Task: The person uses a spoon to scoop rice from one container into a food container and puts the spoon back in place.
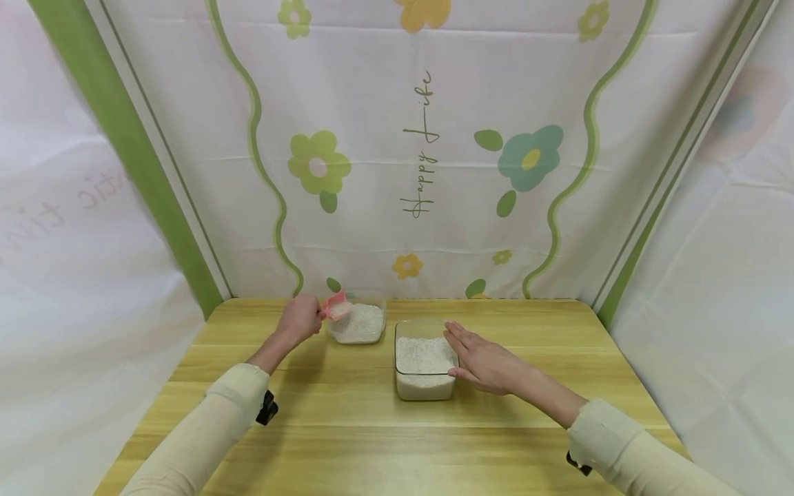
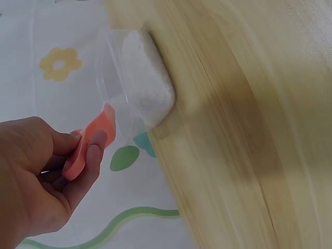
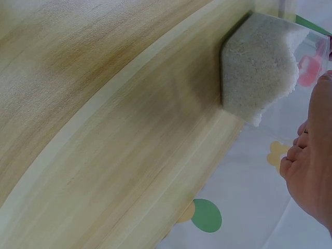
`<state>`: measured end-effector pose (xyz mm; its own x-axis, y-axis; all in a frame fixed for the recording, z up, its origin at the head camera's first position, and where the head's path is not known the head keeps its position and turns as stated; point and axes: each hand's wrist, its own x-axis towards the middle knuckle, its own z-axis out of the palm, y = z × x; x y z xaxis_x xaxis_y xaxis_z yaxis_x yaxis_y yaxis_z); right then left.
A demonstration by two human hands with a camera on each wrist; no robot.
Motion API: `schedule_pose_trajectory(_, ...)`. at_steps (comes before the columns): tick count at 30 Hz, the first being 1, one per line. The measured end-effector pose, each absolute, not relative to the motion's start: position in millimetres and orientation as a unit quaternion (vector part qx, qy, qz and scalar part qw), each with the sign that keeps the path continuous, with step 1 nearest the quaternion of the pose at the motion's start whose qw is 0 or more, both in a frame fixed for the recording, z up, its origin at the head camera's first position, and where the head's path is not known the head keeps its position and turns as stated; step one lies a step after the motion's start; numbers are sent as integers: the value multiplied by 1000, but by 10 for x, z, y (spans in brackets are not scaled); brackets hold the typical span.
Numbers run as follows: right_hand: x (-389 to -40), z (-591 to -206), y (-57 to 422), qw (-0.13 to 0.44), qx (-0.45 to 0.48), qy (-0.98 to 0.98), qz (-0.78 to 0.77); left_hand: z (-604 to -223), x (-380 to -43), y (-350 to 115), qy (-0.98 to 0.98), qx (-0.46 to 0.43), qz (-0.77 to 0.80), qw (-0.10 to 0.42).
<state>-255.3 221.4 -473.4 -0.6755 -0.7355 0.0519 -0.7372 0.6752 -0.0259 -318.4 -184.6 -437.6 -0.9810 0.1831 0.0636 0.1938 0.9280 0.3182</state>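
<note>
My left hand (image 1: 300, 318) pinches the handle of a pink scoop (image 1: 337, 306) between thumb and fingers. The scoop is tilted over the left side of a clear plastic tub (image 1: 383, 318), which holds white rice-like grains (image 1: 362, 322). In the left wrist view the scoop (image 2: 98, 132) is seen edge-on, so its contents are hidden there. To the right stands a larger clear square container (image 1: 426, 374), more than half full of similar grains (image 1: 423, 353). My right hand (image 1: 493, 362) rests against its right side, fingers straight along the rim and thumb near the front corner.
Both containers stand on a wood-grain table (image 1: 397, 448), the tub near its back edge. A printed white cloth (image 1: 372, 227) hangs right behind that edge, and another white cloth (image 1: 713, 296) hangs along the right side.
</note>
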Motion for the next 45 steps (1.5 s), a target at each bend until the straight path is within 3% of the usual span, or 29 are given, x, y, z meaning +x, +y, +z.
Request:
schedule_pose_trajectory(35,-2556,-4713,2219,13,403,-915,19,-4606,-3041,-1799,-885,-286,202,307)
schedule_pose_trajectory(40,-2556,-4720,2215,12,403,-915,19,-4544,-2981,-1770,-884,-293,176,320)
schedule_pose_trajectory(45,-2556,-4731,2219,18,405,-914,18,-4422,-2934,-1713,-911,-281,82,291)
